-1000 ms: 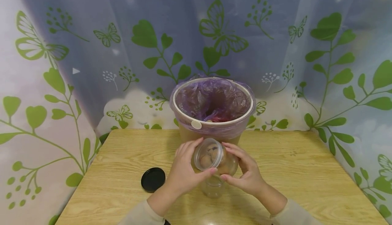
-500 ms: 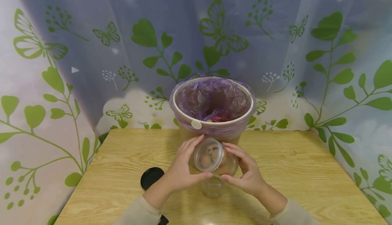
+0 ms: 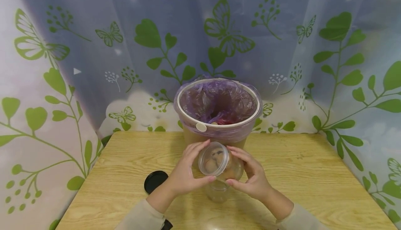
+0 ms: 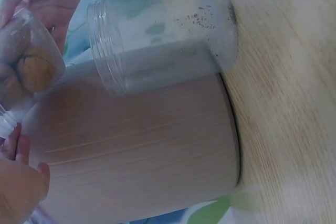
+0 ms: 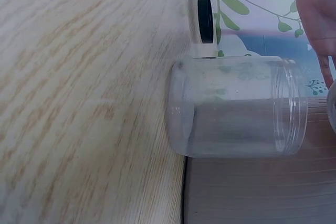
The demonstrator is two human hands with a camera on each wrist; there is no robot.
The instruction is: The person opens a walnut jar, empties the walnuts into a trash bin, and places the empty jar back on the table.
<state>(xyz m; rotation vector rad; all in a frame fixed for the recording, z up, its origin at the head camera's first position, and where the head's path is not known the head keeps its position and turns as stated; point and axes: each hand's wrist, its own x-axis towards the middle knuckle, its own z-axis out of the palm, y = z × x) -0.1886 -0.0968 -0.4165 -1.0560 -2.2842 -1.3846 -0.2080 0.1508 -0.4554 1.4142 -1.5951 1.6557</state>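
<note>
Both hands hold a clear plastic jar [image 3: 232, 169] with several walnuts [image 4: 37, 72] inside. It is tilted, its threaded mouth toward the left hand. My left hand [image 3: 185, 177] grips around the mouth, fingers at the far side of the rim and thumb at the near side. My right hand [image 3: 252, 176] grips the jar's body from the right. Under it, a second clear jar [image 5: 236, 108] stands upright and lidless on the table, with dark specks near its base in the left wrist view. A black lid [image 3: 155, 181] lies to the left, partly covered by my left forearm.
A tan bin [image 4: 142, 140] with a white rim [image 3: 219, 125] and a purple liner bag [image 3: 200, 101] stands right behind the jars. The wooden table [image 3: 300, 181] extends to both sides. A patterned curtain [image 3: 188, 21] hangs behind and along both sides.
My left hand and forearm have shifted slightly left, the thumb sliding down along the rim, and the forearm covers more of the black lid. The right hand and the jar have hardly moved.
</note>
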